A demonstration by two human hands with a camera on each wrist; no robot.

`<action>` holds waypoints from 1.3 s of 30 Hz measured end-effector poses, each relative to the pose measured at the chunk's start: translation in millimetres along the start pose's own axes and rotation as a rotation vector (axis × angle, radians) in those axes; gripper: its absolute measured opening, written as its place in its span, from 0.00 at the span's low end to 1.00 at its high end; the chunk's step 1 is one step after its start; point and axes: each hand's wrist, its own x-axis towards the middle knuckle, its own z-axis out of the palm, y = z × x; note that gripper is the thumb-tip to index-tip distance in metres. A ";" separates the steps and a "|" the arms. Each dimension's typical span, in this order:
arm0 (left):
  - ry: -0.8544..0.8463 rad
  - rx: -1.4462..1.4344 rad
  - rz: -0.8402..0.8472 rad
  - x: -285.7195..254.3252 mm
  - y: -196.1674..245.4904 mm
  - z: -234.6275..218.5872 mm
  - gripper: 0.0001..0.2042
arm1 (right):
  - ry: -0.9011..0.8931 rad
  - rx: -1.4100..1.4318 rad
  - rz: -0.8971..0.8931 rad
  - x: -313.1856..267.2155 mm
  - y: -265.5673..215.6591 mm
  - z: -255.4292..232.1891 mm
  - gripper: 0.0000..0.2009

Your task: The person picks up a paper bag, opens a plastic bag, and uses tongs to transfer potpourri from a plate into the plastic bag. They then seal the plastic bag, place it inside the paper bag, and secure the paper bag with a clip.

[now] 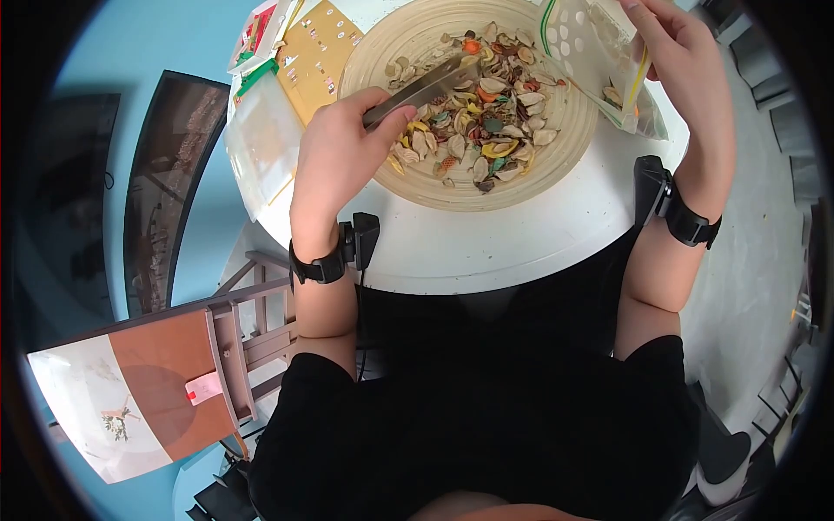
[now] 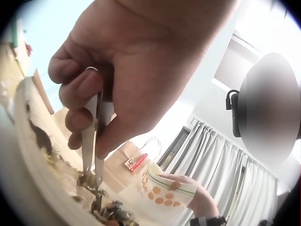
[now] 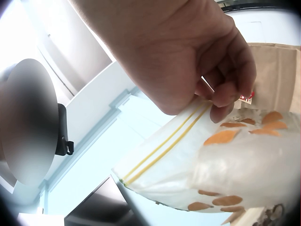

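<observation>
My left hand (image 1: pixel 343 152) grips a pair of metal tongs (image 1: pixel 426 89), thumb on one side and fingers on the other. In the left wrist view, the tips of the tongs (image 2: pixel 87 157) are down among dried petals and pods (image 2: pixel 110 207). These colourful dried pieces (image 1: pixel 493 126) lie spread over a round wooden tray (image 1: pixel 556 169). At the far right of the tray, my right hand (image 1: pixel 682 56) pinches the top edge of a zip bag (image 1: pixel 599 52), holding its mouth apart. Orange spots mark the bag (image 3: pixel 244 165) in the right wrist view, and some dried pieces sit inside it.
Left of the tray lie another clear zip bag (image 1: pixel 265 130) with a green strip, a brown paper bag (image 1: pixel 320 52) and a small red-and-white box (image 1: pixel 256 36). The white table (image 1: pixel 486 252) has a curved front edge. A chair (image 1: pixel 261 334) stands at the left.
</observation>
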 end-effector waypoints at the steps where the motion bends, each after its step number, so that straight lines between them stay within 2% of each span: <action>1: 0.017 -0.032 0.004 -0.6 -0.6 -1.6 0.15 | 0.005 -0.010 0.006 -0.3 -0.7 1.0 0.14; 3: 0.067 -0.126 0.024 -3.7 7.8 -7.1 0.14 | 0.016 -0.029 0.020 -1.3 -3.1 5.3 0.14; 5: 0.131 -0.252 0.055 -14.0 28.2 -18.2 0.13 | 0.116 -0.099 -0.079 -10.8 -7.7 17.1 0.14; 7: 0.137 -0.340 0.126 -19.2 36.5 -15.5 0.13 | 0.086 -0.093 -0.086 -10.4 -8.1 18.1 0.14; 8: 0.141 -0.385 0.160 -20.9 39.6 -12.6 0.13 | 0.007 -0.052 -0.044 -6.2 -8.5 12.3 0.14; 9: 0.144 -0.374 0.144 -22.0 41.0 -7.8 0.13 | -0.073 -0.012 -0.004 -3.8 -8.9 9.4 0.14; 11: 0.125 -0.326 0.109 -22.9 41.0 -8.8 0.14 | 0.068 -0.110 -0.072 -10.3 -14.9 13.3 0.14; 13: 0.103 -0.277 0.078 -22.7 35.5 -9.9 0.15 | 0.094 -0.106 -0.078 -10.9 -14.0 12.4 0.14; 16: 0.034 -0.167 0.056 -18.5 22.1 -9.0 0.16 | 0.022 -0.001 -0.012 -2.6 -1.2 1.1 0.15; 18: -0.054 -0.052 0.057 -15.7 15.5 -3.4 0.17 | 0.042 0.001 0.005 -0.6 4.3 1.7 0.15; 21: -0.105 0.018 0.010 -12.8 17.6 4.7 0.16 | 0.061 -0.032 -0.060 -3.1 4.9 5.5 0.15; 24: -0.095 0.054 0.056 -13.3 14.9 4.7 0.15 | 0.003 0.007 -0.006 0.6 3.8 0.9 0.15; 27: -0.099 0.110 -0.011 -13.5 19.5 3.2 0.15 | -0.024 -0.020 -0.004 0.2 0.9 1.5 0.15; 33: -0.040 -0.004 0.013 -12.3 12.6 6.1 0.14 | 0.006 -0.020 0.001 -1.6 1.4 5.5 0.15; 35: -0.029 -0.060 0.009 -11.7 12.6 0.6 0.13 | 0.027 -0.048 -0.046 -4.4 0.3 8.8 0.15; 39: 0.059 -0.178 0.035 -17.4 25.5 -18.2 0.13 | -0.023 -0.063 0.000 -0.8 -1.6 2.2 0.15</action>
